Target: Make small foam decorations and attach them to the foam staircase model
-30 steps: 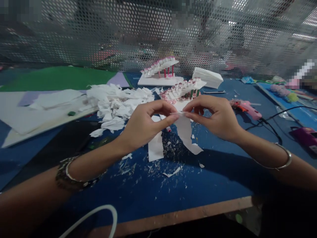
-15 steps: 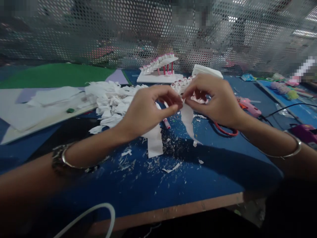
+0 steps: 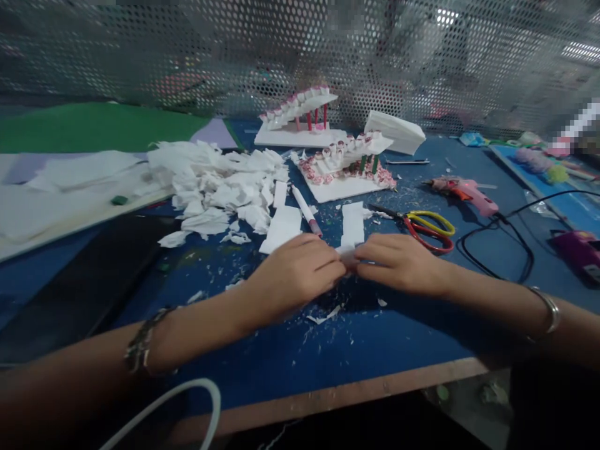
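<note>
A white paper strip [image 3: 352,220] lies on the blue table, its near end between my two hands. My left hand [image 3: 297,274] has its fingers closed on that near end from the left. From the right, the fingers of my right hand [image 3: 400,262] are closed on it too; the fingertips of both hands nearly meet and partly hide the paper. Another white paper piece [image 3: 282,228] and a white marker with a pinkish end [image 3: 307,212] lie just beyond my left hand. Scissors with yellow and red handles [image 3: 429,230] rest beyond my right hand.
Torn white paper [image 3: 225,187] is heaped at left, beside a dark flat panel [image 3: 84,281]. Two white stair-like models, one nearer [image 3: 347,187] and one farther [image 3: 300,137], stand at the back. A pink glue gun [image 3: 473,197] with a black cord lies right.
Both hands have come down and nearer, from holding a dangling, twisted paper strip in the air to the table surface. The strip now lies flatter, and the near model and scissors are uncovered.
</note>
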`<state>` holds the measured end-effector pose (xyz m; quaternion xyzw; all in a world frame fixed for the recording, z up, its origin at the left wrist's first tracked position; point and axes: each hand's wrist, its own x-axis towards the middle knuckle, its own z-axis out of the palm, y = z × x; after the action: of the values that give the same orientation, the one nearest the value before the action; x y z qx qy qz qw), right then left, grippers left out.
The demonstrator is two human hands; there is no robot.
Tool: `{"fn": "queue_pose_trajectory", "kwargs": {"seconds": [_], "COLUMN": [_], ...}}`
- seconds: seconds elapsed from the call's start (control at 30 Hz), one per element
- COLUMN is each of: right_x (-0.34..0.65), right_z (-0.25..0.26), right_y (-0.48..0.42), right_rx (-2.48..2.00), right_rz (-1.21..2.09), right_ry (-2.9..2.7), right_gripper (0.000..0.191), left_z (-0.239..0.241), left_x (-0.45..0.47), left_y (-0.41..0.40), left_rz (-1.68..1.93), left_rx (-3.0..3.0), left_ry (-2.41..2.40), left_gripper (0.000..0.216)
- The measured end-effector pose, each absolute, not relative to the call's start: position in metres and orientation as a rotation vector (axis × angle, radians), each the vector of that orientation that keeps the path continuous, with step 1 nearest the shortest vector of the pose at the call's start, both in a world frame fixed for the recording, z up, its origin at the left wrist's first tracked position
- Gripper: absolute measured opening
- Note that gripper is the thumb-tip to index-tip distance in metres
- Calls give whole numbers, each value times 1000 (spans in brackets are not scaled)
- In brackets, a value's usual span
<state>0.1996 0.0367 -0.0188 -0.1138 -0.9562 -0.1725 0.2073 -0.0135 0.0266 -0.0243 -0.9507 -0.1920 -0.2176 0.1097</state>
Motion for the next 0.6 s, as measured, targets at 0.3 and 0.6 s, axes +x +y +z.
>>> {"fn": "queue_pose_trajectory", "kwargs": {"seconds": [0.3,0.6], "right_x": [201,196], "right_z": [-38,-47], "right_y": [20,10], "right_rx": [-592,-846], "right_rz": [109,299], "right_ry": [-2766,-2623], "right_gripper": [16,12], "left_z": [-38,-41], "left_x": [-11,-14], "left_y": [19,18], "left_rz": [-589,-639], "left_rx": [-3144,-3199], "left_ry": [-1014,-1104], "left_gripper": [10,8]}}
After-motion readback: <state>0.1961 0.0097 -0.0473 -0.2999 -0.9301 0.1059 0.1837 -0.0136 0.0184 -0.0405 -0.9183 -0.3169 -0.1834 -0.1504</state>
